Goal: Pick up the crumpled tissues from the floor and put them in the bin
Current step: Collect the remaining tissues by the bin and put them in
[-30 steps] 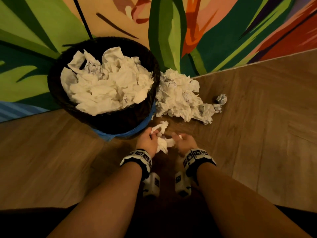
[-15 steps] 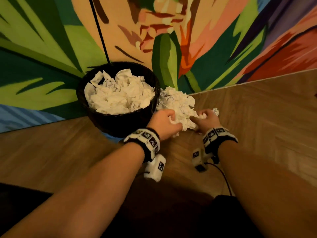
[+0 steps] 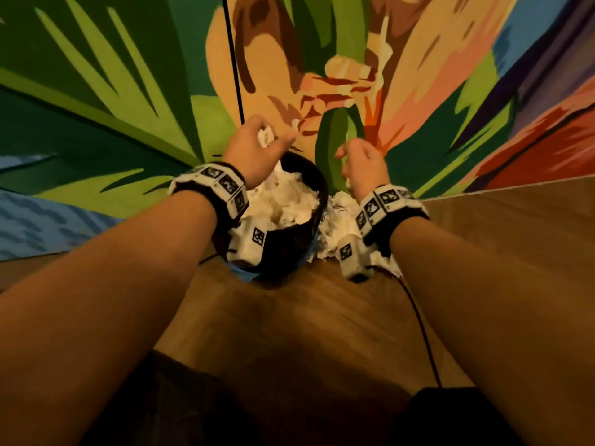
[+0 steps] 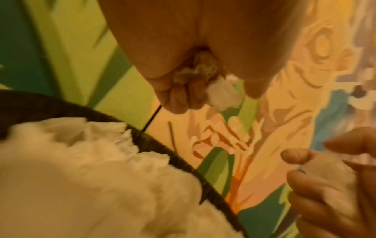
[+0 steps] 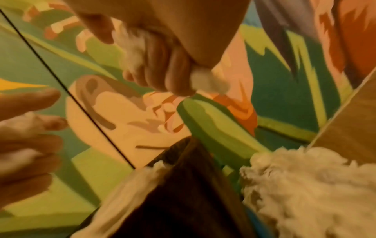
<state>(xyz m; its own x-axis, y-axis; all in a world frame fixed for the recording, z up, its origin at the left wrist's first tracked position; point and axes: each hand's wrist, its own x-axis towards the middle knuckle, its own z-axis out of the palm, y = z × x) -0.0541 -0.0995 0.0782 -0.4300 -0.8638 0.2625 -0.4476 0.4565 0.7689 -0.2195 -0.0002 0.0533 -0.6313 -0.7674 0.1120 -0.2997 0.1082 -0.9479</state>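
A dark woven bin [image 3: 291,252] stands against the wall, heaped with white crumpled tissues [image 3: 283,201]. My left hand [image 3: 270,136] is raised above the bin and grips a crumpled tissue [image 3: 264,136]; in the left wrist view its fingers [image 4: 183,96] curl round the tissue [image 4: 220,91] over the bin rim [image 4: 162,149]. My right hand [image 3: 349,162] is raised just right of the bin and grips another tissue [image 5: 132,46], a bit of which sticks out by the little finger. A pile of tissues [image 3: 338,220] lies on the floor right of the bin.
A painted mural wall [image 3: 128,91] rises right behind the bin, with a thin black cord [image 3: 233,75] running down it. Something blue [image 3: 244,276] shows under the bin. Wooden floor [image 3: 499,226] stretches to the right and toward me.
Both hands have lifted off the floor pile, each with tissue in it, and now hang at bin height or above. The view has moved closer to the wall.
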